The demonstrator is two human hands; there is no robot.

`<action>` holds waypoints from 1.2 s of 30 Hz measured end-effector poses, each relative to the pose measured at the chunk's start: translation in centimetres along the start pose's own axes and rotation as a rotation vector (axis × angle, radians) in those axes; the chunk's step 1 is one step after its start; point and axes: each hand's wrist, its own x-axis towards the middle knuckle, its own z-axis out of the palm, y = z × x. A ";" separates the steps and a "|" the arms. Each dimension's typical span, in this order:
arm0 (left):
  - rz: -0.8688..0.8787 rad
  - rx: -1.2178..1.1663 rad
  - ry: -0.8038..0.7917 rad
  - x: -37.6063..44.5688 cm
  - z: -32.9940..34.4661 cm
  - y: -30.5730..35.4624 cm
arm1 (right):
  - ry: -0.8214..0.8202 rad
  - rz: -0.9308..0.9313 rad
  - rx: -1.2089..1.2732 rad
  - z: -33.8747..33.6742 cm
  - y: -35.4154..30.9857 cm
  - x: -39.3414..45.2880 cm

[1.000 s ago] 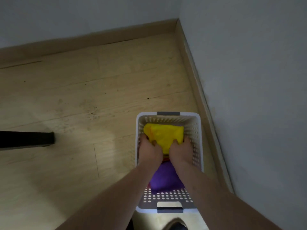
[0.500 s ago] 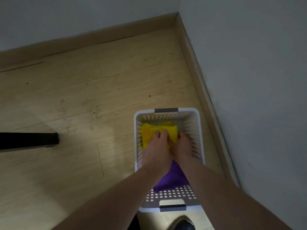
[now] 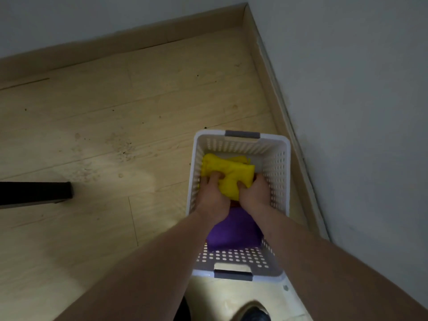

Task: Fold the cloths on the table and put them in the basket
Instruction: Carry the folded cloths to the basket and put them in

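A white perforated basket [image 3: 281, 172] with grey handles stands on the wooden floor by the wall. Inside its far half lies a folded yellow cloth [image 3: 228, 172]. My left hand [image 3: 212, 198] grips the cloth's near left edge, fingers curled into the fabric. My right hand [image 3: 254, 193] grips its near right corner. A purple folded cloth [image 3: 234, 235] lies in the basket's near half, partly under my wrists. A sliver of red cloth [image 3: 234, 203] shows between my hands.
A grey wall [image 3: 347, 112] with a wooden skirting runs along the basket's right side. A dark bar-shaped object [image 3: 34, 193] lies on the floor at the left. A dark shoe [image 3: 251, 312] shows at the bottom edge.
My left hand slid back from on top of the yellow cloth to its near left edge. The cloth now looks more rumpled, and the view has tilted slightly.
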 end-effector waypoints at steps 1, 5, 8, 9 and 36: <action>0.015 0.010 -0.014 0.2 0.0 -0.1 | 0.005 -0.009 -0.002 -0.1 0.1 0.2; -0.065 0.047 -0.074 0.9 -0.7 1.2 | -0.013 -0.021 0.003 0.2 0.3 0.6; -0.063 0.072 -0.045 0.2 -1.4 2.7 | 0.054 -0.061 0.017 0.3 0.0 0.0; -0.050 0.100 -0.039 -0.2 -1.6 3.0 | 0.069 -0.084 0.011 0.1 -0.1 -0.4; 0.001 0.256 -0.095 -34.5 -19.7 7.0 | -0.163 -0.144 -0.290 -17.0 -8.9 -36.1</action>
